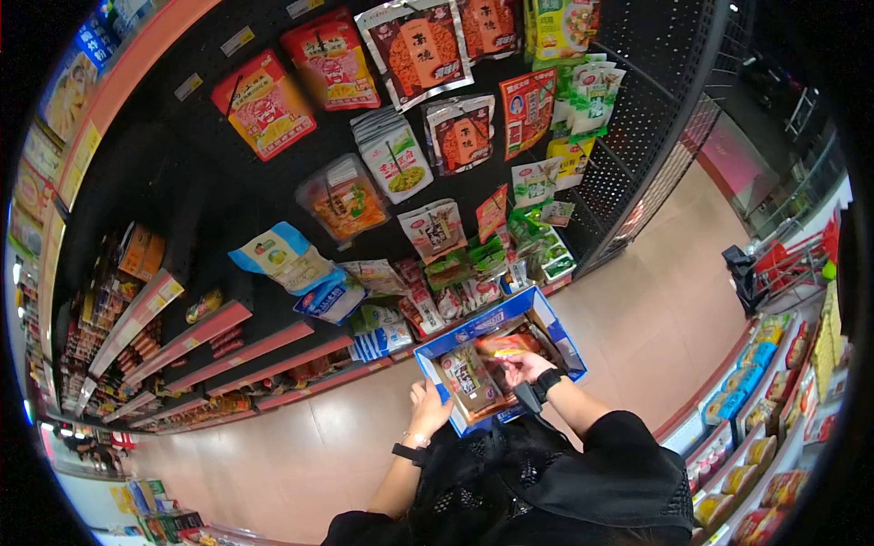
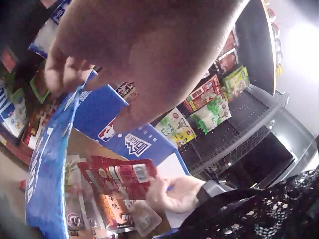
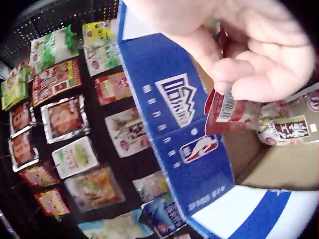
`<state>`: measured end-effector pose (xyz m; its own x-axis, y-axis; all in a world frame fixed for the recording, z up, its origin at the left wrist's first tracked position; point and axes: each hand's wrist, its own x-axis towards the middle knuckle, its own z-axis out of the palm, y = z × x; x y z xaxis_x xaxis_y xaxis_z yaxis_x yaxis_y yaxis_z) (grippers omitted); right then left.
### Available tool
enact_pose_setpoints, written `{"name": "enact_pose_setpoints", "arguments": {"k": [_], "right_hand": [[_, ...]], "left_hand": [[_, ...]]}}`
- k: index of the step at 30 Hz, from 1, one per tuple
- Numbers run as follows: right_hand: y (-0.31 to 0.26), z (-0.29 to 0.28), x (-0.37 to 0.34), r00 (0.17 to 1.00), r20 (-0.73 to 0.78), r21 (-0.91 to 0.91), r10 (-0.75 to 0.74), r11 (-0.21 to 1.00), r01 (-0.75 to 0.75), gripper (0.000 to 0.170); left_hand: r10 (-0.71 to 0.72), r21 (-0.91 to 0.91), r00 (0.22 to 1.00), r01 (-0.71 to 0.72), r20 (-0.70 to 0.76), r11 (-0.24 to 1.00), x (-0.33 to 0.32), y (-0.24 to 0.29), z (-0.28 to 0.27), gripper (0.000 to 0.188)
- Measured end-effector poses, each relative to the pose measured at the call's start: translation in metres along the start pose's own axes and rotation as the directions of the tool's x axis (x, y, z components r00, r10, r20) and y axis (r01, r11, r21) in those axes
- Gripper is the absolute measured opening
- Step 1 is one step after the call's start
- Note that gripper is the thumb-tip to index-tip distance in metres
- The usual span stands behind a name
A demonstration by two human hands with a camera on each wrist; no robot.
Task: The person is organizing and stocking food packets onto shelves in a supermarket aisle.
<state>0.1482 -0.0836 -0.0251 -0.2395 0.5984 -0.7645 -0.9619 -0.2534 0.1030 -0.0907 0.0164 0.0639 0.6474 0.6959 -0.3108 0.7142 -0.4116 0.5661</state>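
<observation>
A blue cardboard box (image 1: pixel 473 329) with an open top stands in front of the body. My left hand (image 1: pixel 430 409) grips its left wall, fingers over the outside and thumb on the inner side in the left wrist view. Inside the box, my right hand (image 1: pixel 526 367) pinches a red packet (image 3: pixel 232 118) by one end, with a barcode showing on it. More packets lie in the box, among them a brown-and-clear bag (image 1: pixel 469 380) at its left and a bag with a dark label (image 3: pixel 286 128).
A dark pegboard rack rises ahead, hung with seasoning packets (image 1: pixel 419 50) and a clear pack of orange food (image 1: pixel 344 202). Lower shelves with pink edges (image 1: pixel 187 344) run off to the left. At the right stand a red shopping cart (image 1: pixel 790 259) and shelves of packaged goods (image 1: pixel 756 373).
</observation>
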Motion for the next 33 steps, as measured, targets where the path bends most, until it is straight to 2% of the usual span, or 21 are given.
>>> {"name": "enact_pose_setpoints", "arguments": {"k": [1,2,4,5,6,7,8,9,10,11,12,13,16,17,22,24,25,27,29,30,33], "right_hand": [[0.002,-0.002,-0.011,0.996,0.079,-0.041,0.035,0.999,-0.032,0.006],[0.004,-0.003,-0.022,0.995,0.094,-0.110,0.040,0.993,-0.030,0.007],[0.014,0.018,-0.061,0.995,-0.013,-0.173,0.101,0.980,-0.102,0.009],[0.023,0.024,-0.078,1.000,-0.017,-0.278,0.014,0.961,-0.018,0.013],[0.035,0.032,-0.098,0.983,0.070,-0.378,-0.169,0.908,0.182,0.019],[0.042,0.036,-0.112,0.956,0.127,-0.417,-0.264,0.860,0.293,0.022],[0.045,0.039,-0.125,0.915,0.194,-0.448,-0.353,0.798,0.403,0.025],[0.047,0.043,-0.137,0.889,0.238,-0.495,-0.392,0.738,0.458,0.028],[0.051,0.044,-0.145,0.890,0.235,-0.495,-0.391,0.740,0.456,0.028],[0.054,0.044,-0.151,0.805,0.366,-0.522,-0.468,0.612,0.594,0.029],[0.056,0.046,-0.156,0.699,0.495,-0.522,-0.516,0.466,0.714,0.030],[0.058,0.050,-0.160,0.615,0.576,-0.489,-0.538,0.376,0.787,0.034],[0.060,0.059,-0.175,0.644,0.585,-0.574,-0.494,0.309,0.758,0.036],[0.061,0.060,-0.175,0.609,0.642,-0.542,-0.465,0.286,0.790,0.038],[0.065,0.069,-0.180,0.532,0.682,-0.585,-0.502,0.061,0.808,0.038],[0.053,0.062,-0.181,0.701,0.592,-0.724,-0.398,0.121,0.679,0.036],[0.046,0.056,-0.177,0.670,0.639,-0.721,-0.377,0.009,0.692,0.035],[0.035,0.053,-0.174,0.636,0.594,-0.734,-0.491,-0.008,0.679,0.025],[0.024,0.057,-0.174,0.513,0.592,-0.674,-0.622,-0.033,0.738,0.016],[0.020,0.063,-0.177,0.519,0.559,-0.605,-0.647,0.110,0.788,0.015],[0.027,0.106,-0.206,0.459,0.655,-0.486,-0.599,0.131,0.864,0.016]], "left_hand": [[-0.004,0.158,1.000,0.007,-0.018,0.987,-0.001,0.015,-0.011,0.064],[0.056,0.149,0.987,-0.033,-0.152,0.988,-0.002,0.022,-0.011,0.043],[-0.002,0.146,0.999,-0.006,0.052,0.989,0.006,0.032,-0.018,0.040],[-0.113,0.037,0.969,0.107,0.220,0.994,0.010,0.037,-0.019,0.055],[-0.020,-0.108,0.900,0.075,0.436,0.991,0.022,0.028,-0.012,0.068],[-0.067,-0.130,0.816,0.171,0.574,0.977,0.025,0.018,-0.003,0.071],[-0.099,-0.134,0.711,0.265,0.696,0.955,0.025,0.034,-0.015,0.073],[-0.030,-0.224,0.709,0.263,0.705,0.939,0.023,0.040,-0.016,0.075],[0.133,-0.406,0.727,0.215,0.674,0.888,0.028,0.038,-0.013,0.065],[0.198,-0.617,0.781,0.283,0.593,0.734,0.026,0.046,-0.012,0.059],[0.235,-0.788,0.837,0.318,0.495,0.527,0.025,0.055,-0.010,0.055],[0.371,-0.934,0.875,0.210,0.311,0.288,0.025,0.065,-0.008,0.045],[0.198,-0.993,0.974,-0.116,-0.108,0.030,0.013,0.120,-0.024,0.033],[0.153,-0.984,0.981,-0.100,-0.123,-0.150,0.006,0.141,-0.034,0.033],[0.039,-0.935,0.939,-0.336,-0.342,-0.114,-0.002,0.170,-0.048,0.028],[0.084,-0.907,0.909,-0.414,-0.407,0.076,-0.009,0.170,-0.056,0.025],[0.086,-0.905,0.907,-0.419,-0.412,0.078,-0.011,0.170,-0.060,0.025],[0.096,-0.863,0.884,-0.467,-0.457,0.192,-0.016,0.170,-0.066,0.022],[0.105,-0.832,0.870,-0.491,-0.481,0.258,-0.019,0.171,-0.072,0.020],[0.108,-0.832,0.871,-0.491,-0.480,0.259,-0.018,0.170,-0.072,0.020],[0.122,-0.837,0.890,-0.455,-0.439,0.304,-0.018,0.167,-0.071,0.020]]}}
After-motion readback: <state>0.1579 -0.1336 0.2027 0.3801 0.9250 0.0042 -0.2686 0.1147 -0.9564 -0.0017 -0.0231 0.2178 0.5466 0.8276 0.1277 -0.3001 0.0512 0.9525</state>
